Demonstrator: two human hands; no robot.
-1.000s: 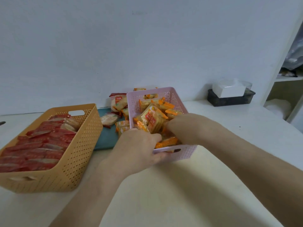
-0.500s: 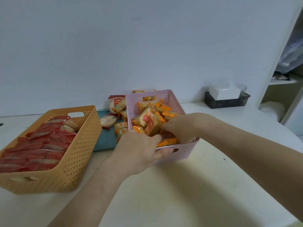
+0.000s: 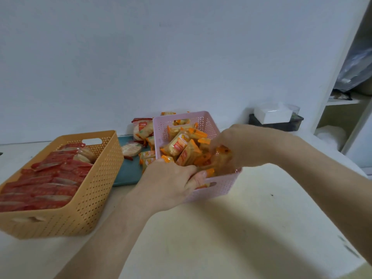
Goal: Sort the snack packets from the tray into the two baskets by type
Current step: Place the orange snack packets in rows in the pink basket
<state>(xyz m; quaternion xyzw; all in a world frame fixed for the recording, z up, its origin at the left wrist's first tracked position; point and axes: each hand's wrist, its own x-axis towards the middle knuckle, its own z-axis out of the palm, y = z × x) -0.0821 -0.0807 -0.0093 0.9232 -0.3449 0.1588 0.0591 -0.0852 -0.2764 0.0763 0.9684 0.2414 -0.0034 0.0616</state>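
- The orange packet (image 3: 220,156) in hand is blurred. It hangs just above the near right corner of the pink basket (image 3: 221,188), over the heap of its own kind.
- The right hand (image 3: 239,146) has its fingers curled round that packet from above. Whether it holds more than one, I cannot tell.
- The left hand (image 3: 169,184) grips the basket's near rim, with its fingers hooked over the edge beside the handle slot.
- Step, as I judge it: settling the packet among the yellow-and-orange packets (image 3: 179,143). These glossy little pillows with crimped ends are piled loosely and some stand on end. It would go best laid low into a gap, with the rim kept steady so the light basket does not skid on the smooth table (image 3: 221,238).
- The film looks slippery, so a packet dropped on the heap could slide over the low wall.
- The pink basket is thin perforated plastic, rectangular with rounded corners.
- Left of it lies the flat teal tray (image 3: 128,172), which still bears a round pale cracker packet (image 3: 131,150) and a few mixed packets at its far end, so the sorting is unfinished.
- Further left, the orange lattice basket (image 3: 96,188) holds flat red packets (image 3: 50,178) in overlapping rows.
- Far right, a white tissue box (image 3: 271,114) stands against the wall.
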